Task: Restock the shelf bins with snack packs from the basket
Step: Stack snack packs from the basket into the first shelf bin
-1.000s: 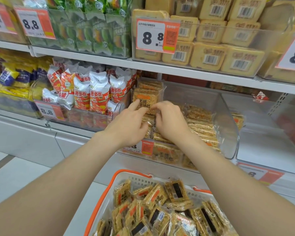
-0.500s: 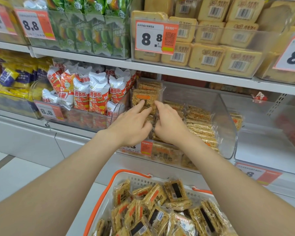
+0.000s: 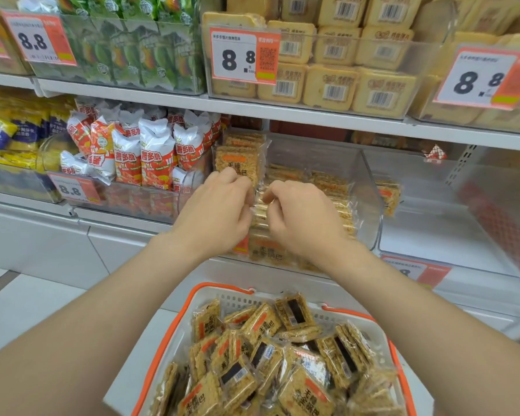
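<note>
Both hands reach into the clear bin (image 3: 370,190) on the middle shelf, knuckles up and close together. The left hand (image 3: 213,214) and right hand (image 3: 303,220) each have fingers curled down tight, with only a narrow gap between the two. In that gap stands a row of snack packs (image 3: 260,211), golden rice-crust squares in clear wrappers, set on edge. The left hand's fingertips and thumb close on the row's left side, and the right hand's forefinger and thumb pinch its right side, so the row is held between them.

Just behind the left hand's knuckles an upright pack (image 3: 237,160) faces forward, orange label on top. More of the same packs lie stacked beyond and to the right of the right hand, up against the bin's curved wall.

Left of the left hand, in the next bin, stand red-and-white tomato crisp bags (image 3: 156,154). Above both hands, on the upper shelf, a price tag (image 3: 243,55) reading 8.8 hangs in front of beige cake packs (image 3: 330,85).

Below the wrists, between the forearms, sits the white basket (image 3: 222,288) with an orange rim, heaped with loose packs (image 3: 261,322) of the same snack.
</note>
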